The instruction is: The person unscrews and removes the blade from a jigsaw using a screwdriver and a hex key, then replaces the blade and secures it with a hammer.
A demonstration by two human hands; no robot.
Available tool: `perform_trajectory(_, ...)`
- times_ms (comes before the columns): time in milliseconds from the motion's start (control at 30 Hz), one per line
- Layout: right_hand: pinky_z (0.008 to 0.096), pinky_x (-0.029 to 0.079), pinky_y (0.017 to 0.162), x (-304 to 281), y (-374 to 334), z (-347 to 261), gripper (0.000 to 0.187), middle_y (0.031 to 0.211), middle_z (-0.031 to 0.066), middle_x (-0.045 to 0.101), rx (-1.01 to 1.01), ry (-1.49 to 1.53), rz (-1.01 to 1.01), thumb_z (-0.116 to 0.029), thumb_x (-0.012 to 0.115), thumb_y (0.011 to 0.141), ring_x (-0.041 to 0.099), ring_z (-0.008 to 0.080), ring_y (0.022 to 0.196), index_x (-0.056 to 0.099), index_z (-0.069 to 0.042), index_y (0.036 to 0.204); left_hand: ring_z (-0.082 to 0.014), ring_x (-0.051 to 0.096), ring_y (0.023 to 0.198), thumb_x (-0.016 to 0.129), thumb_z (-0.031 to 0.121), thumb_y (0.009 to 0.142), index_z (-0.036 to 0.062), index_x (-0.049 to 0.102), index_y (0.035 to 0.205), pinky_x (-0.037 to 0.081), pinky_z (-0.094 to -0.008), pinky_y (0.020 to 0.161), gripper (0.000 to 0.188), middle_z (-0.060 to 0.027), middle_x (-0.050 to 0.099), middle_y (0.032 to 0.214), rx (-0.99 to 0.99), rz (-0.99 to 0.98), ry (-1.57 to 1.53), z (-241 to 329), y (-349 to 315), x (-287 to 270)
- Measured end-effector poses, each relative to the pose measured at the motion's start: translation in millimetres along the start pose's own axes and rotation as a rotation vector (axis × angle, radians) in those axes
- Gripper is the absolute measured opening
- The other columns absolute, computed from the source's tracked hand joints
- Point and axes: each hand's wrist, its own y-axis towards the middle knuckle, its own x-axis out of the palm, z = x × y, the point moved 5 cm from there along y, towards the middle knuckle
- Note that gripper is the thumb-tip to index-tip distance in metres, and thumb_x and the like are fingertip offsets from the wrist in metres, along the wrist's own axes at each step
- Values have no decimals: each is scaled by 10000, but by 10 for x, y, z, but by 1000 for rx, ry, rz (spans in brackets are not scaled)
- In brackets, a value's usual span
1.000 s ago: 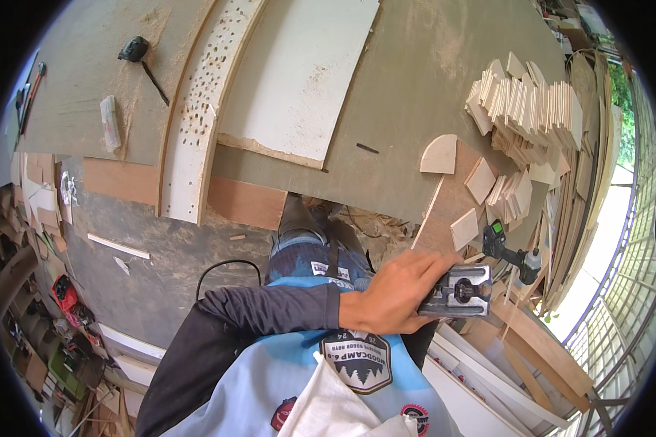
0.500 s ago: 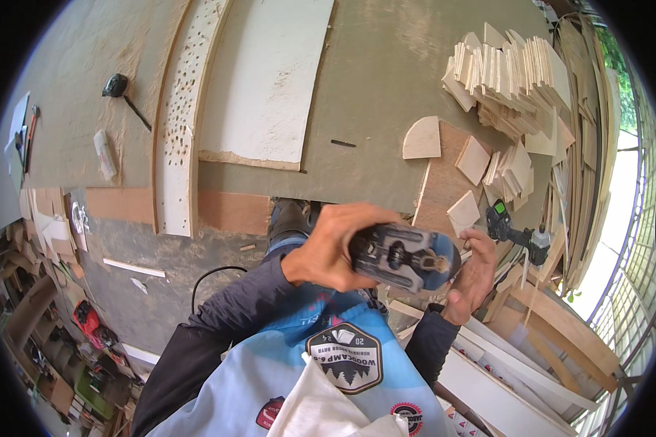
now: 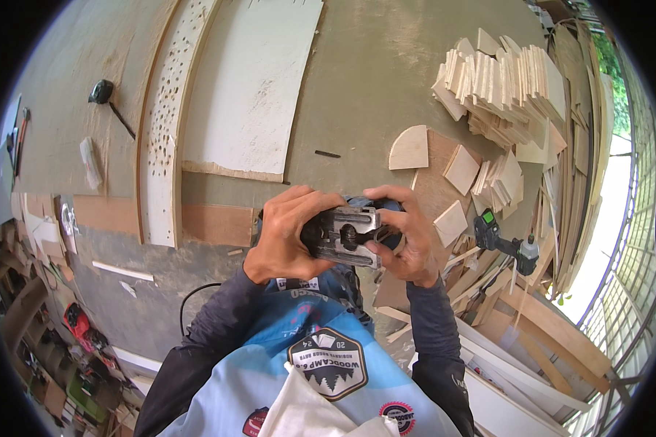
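Where one hand reached before, left hand (image 3: 288, 229) and right hand (image 3: 404, 237) now grip the jigsaw (image 3: 346, 233).

Bright, even daylight floods in from the overexposed opening at right; shadows are soft. Fisheye distortion bends straight edges toward a black rim, while the centre stays sharp.

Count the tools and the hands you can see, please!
Hands: 2, left hand and right hand, both on the power tool.
Power tools: 2, power tool and cordless drill.
Hammers: 1, hammer.
Total: 5
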Motion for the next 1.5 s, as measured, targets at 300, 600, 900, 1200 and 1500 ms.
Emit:
perform_trajectory(300,518,475,1033,-28,142,441,391,1289,196,599,-126,168,-68,-169,812,803,649,383,1112,620,-115,1140,-275,602,691,823,134,480,49,688,1071,479,-359,643,612,-99,675,839,-19,36,145,5,89,76)
perform_trajectory(600,630,364,1130,-248,197,812,331,1292,183,597,-153,385,-100,-117,823,767,593,450,1225,635,-112,1040,-264,603,720,826,140,497,52,667,1129,463,-364,680,658,-88,671,884,-66,37,300,118,225,383)
perform_trajectory(900,526,459,996,-738,48,650,361,1247,160,539,90,164,-183,48,760,658,545,412,1253,629,-19,987,-255,613,732,784,98,488,36,665,1160,470,-356,688,685,-92,682,908,-37,-95,450,229,426,780)
perform_trajectory(1200,466,470,1037,-860,-304,616,357,1291,148,521,210,-32,-50,59,776,629,503,398,1329,665,11,964,-284,633,770,793,85,496,32,647,1189,484,-373,704,710,-105,694,966,7,-282,575,363,594,1095)
perform_trajectory(1500,435,553,920,-859,-621,809,432,1465,126,479,322,99,46,38,778,660,598,369,1227,659,16,1075,-300,625,823,819,92,509,22,607,1262,484,-382,762,786,-118,676,1002,63,-385,663,465,691,1353)
